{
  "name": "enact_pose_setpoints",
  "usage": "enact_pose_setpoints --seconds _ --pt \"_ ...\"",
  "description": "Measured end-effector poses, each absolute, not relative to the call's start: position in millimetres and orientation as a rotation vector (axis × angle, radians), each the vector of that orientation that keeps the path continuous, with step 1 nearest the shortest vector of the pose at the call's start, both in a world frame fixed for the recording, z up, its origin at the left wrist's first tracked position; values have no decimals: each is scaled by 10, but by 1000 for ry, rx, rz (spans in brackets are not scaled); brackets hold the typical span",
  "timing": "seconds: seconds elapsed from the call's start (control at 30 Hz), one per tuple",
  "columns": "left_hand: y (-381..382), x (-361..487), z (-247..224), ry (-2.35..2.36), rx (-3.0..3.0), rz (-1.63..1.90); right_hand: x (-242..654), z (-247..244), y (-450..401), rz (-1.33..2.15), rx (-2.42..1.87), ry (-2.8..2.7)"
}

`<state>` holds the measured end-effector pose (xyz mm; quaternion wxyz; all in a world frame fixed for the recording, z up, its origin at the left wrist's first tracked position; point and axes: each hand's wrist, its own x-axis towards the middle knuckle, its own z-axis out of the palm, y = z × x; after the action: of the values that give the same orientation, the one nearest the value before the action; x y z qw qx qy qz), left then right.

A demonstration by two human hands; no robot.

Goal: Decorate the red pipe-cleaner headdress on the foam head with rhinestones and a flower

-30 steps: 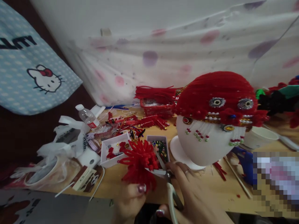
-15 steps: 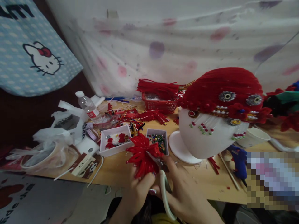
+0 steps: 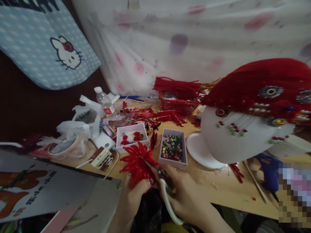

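Low in the middle, my left hand (image 3: 134, 195) is closed round the base of a red looped flower (image 3: 138, 163), thumb on top. My right hand (image 3: 182, 191) grips scissors (image 3: 167, 202) with pale handles, and their blades reach in among the red loops. Just behind the hands are two small white boxes: one (image 3: 132, 137) with red and white beaded pieces, the other (image 3: 173, 148) full of green, red and gold beads. To the right stands a white mannequin head (image 3: 225, 139) wearing a red cap (image 3: 262, 84) with beaded fringes.
A red basket (image 3: 178, 105) with red strips stands at the back. Plastic bags (image 3: 73, 129), a bottle (image 3: 105, 103) and a brown card (image 3: 103, 158) lie left. On the right are a blue glue gun (image 3: 268, 171), a wooden stick (image 3: 255, 181) and a white bowl.
The view has shifted, so the surroundings appear further right. The flower and both hands sit slightly further left, and the bead box is less covered. Both hands keep their holds.
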<state>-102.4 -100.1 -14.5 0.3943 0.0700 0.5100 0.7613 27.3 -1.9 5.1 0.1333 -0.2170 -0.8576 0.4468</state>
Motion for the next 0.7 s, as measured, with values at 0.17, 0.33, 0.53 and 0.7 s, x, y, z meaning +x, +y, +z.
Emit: enact_pose_setpoints --seconds 0.17,0.33,0.53,0.7 --pt "-904 -1051 -96 1196 -30 2022 128 -243 -158 1294 -672 -2492" --pt "-901 -1076 -271 1283 -95 2062 46 -445 -265 1332 -677 -2449" --pt "-913 -1090 -442 1339 -14 2122 27 -524 -338 1253 -714 -2428" --pt "-925 -1097 -486 1354 109 2146 49 -459 -355 1212 -739 -2426"
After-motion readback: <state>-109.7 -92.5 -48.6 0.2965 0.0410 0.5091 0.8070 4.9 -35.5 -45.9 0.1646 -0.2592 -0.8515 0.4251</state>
